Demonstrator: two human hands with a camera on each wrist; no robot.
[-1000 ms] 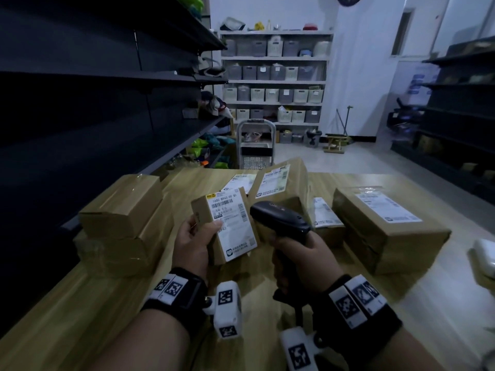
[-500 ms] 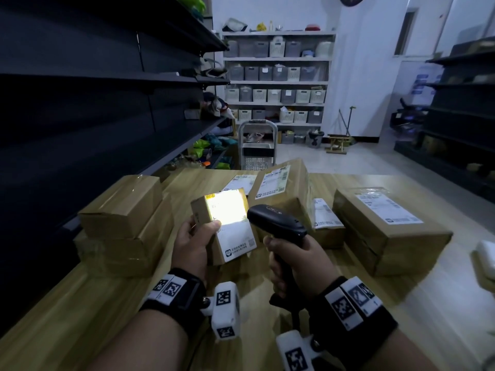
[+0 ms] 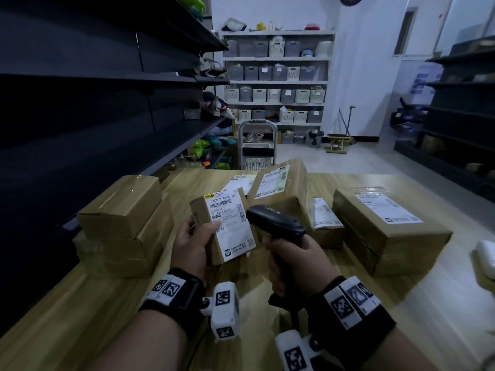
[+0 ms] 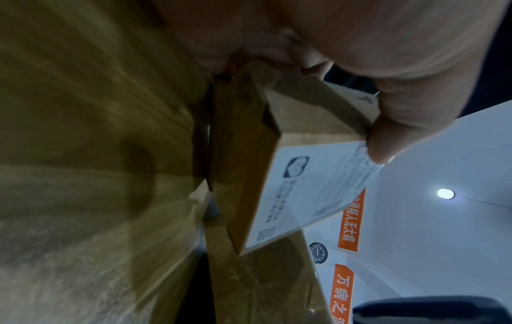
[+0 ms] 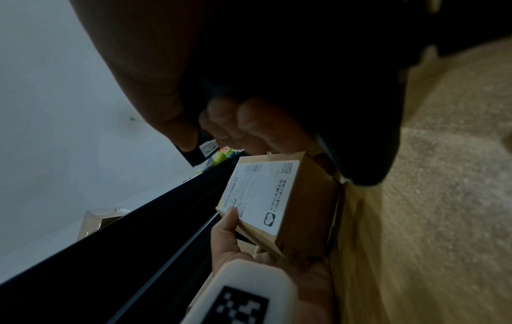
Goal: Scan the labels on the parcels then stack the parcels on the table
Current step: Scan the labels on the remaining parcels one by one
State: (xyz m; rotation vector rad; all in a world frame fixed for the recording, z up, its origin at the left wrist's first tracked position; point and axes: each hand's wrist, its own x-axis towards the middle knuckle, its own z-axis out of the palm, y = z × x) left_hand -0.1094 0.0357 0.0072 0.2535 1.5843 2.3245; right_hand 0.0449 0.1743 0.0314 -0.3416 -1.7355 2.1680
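My left hand (image 3: 197, 232) grips a small brown parcel (image 3: 227, 228) tilted up above the wooden table (image 3: 67, 303), thumb lying across its white label (image 3: 234, 223). The same small parcel (image 4: 291, 179) shows from below in the left wrist view, and its label faces the camera on the small parcel (image 5: 279, 197) in the right wrist view. My right hand (image 3: 294, 261) holds a black handheld scanner (image 3: 276, 219) by its grip, head aimed at the label, just right of the parcel. No scan light shows on the label.
Two stacked brown boxes (image 3: 120, 226) sit at the table's left. A tilted labelled parcel (image 3: 278, 188), a small labelled one (image 3: 325, 223) and a large flat box (image 3: 385, 228) lie behind and right. Dark shelving (image 3: 93, 103) runs along the left; a white object (image 3: 486, 258) sits at far right.
The scanner's bright light that lit the label half a second ago has gone out. The scanner head has dropped slightly lower and nearer the parcel; the left hand keeps its hold.
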